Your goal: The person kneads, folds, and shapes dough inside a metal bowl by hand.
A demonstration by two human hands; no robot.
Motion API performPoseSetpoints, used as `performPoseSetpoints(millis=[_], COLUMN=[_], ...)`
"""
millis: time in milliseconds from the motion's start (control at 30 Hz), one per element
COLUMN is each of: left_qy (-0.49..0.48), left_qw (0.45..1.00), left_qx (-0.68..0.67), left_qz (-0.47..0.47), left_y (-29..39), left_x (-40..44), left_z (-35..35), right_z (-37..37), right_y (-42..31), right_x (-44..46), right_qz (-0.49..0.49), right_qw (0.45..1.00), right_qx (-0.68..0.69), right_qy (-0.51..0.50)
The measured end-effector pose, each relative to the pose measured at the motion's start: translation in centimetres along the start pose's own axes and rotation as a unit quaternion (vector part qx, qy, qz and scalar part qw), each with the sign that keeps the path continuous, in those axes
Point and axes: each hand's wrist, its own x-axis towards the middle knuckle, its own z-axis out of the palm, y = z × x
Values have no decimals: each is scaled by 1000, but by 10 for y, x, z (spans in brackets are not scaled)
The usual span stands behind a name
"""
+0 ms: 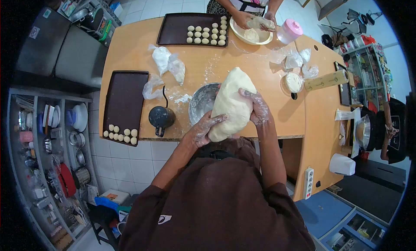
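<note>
A large pale lump of dough [234, 101] is held up between my two floury hands, above the table's near edge. My left hand [202, 129] grips its lower left side, fingers curled against it. On its right side, my right hand [258, 107] is closed around the edge with the thumb toward the top. Behind the dough, partly hidden by it, stands a metal bowl [200, 104] dusted with flour. Close to the bowl on the left is a black gooseneck kettle [162, 116].
Dark baking trays [125, 95] with rows of small dough balls lie at left and far side. Bags of flour [161, 60] sit between them. Across the table a co-worker's hands [262, 23] hold dough over a cream bowl [239, 33]. A power strip [308, 183] is at right.
</note>
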Motion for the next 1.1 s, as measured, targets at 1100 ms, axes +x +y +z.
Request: performPoseSetpoints(millis=[1100], left_qy=[55], left_qw=[994], left_qx=[-62], left_qz=[75], left_y=[13], left_x=[-11], left_z=[-6], right_z=[51], right_y=[17], right_x=[-67], right_qz=[-246], right_qw=[638], right_qx=[-718], right_qy=[-130])
